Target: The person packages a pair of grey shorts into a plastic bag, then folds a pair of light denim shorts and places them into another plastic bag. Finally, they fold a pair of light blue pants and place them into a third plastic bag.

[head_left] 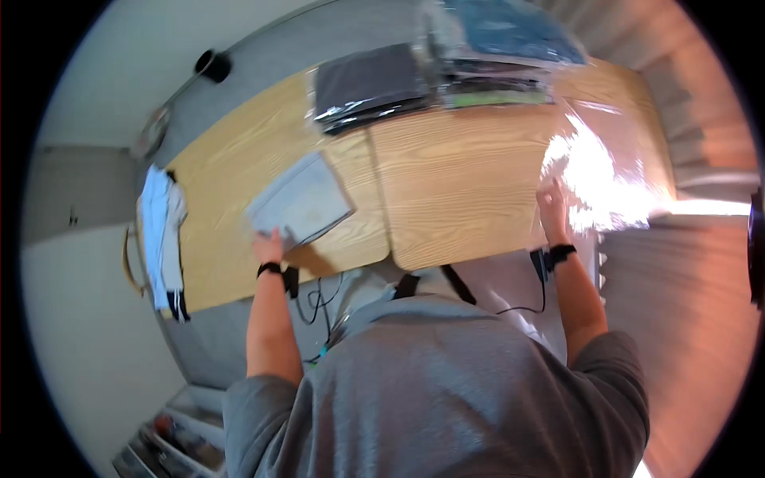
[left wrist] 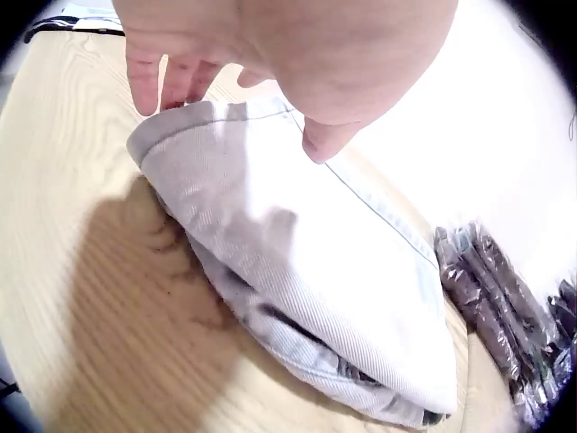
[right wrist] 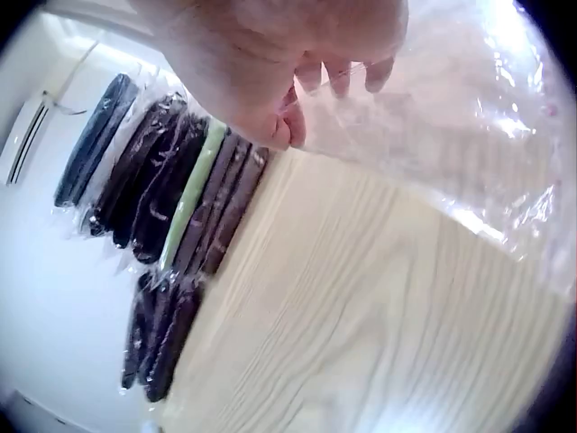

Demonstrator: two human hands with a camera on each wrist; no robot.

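A folded light-blue denim garment [head_left: 301,199] lies on the left part of the table. My left hand [head_left: 268,247] is at its near left edge; in the left wrist view its straight fingers [left wrist: 144,86] reach along the seamed edge and the thumb overlaps the top of the denim [left wrist: 306,216]. On the right, my right hand [head_left: 552,211] pinches the edge of a clear plastic bag [head_left: 602,171] between thumb and forefinger. The other fingers [right wrist: 379,77] overlap the film [right wrist: 433,135], which spreads out over the wood and glares strongly.
Bagged dark garments [head_left: 370,84] are stacked at the far edge, beside a taller bagged pile [head_left: 502,68] with a blue one on top. Light-blue and grey clothing [head_left: 162,235] hangs over the left end. Cables [head_left: 319,303] dangle below the near edge, and a curtain [head_left: 685,319] borders the right.
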